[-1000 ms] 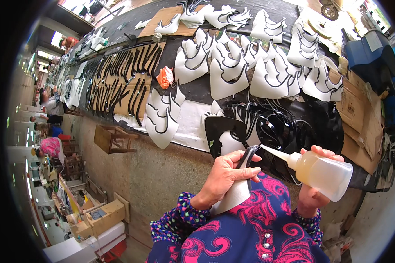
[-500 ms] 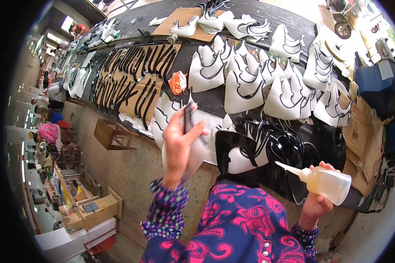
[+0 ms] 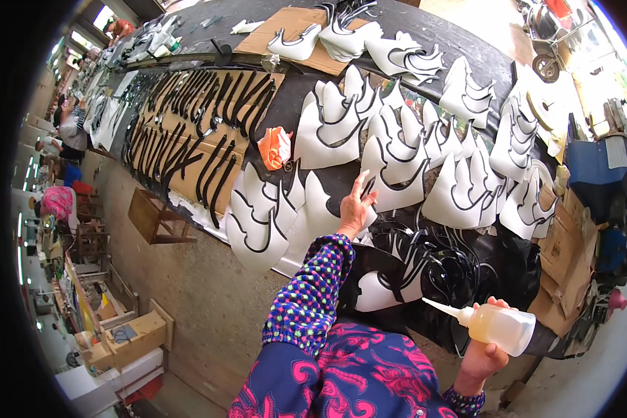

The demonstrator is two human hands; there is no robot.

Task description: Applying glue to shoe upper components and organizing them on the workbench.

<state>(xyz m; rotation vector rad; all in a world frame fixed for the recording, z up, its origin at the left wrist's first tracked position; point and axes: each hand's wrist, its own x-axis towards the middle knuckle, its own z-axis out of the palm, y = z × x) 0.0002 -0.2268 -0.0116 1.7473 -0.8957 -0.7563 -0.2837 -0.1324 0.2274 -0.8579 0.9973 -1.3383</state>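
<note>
Many smooth white pieces [image 3: 331, 139] across the centre are already black-edged, while slim, glossy black strips [image 3: 209, 169], apparently unused, lie on cardboard [image 3: 240, 157] at upper left. The left hand [image 3: 355, 209], fingers loosely spread, is over the bench [image 3: 294, 89]; at lower right, the right hand's [image 3: 486, 357] grip wraps a cloudy, taper-nosed plastic bottle [image 3: 503, 329].

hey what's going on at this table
A person holds a clear bottle in the right hand, tipped sideways with its nozzle pointing left. The left hand is stretched out over the table among white pieces with black edges; whether it grips one is unclear. Those pieces lie in overlapping groups. To the left, black strips lie in rows on cardboard.
</note>
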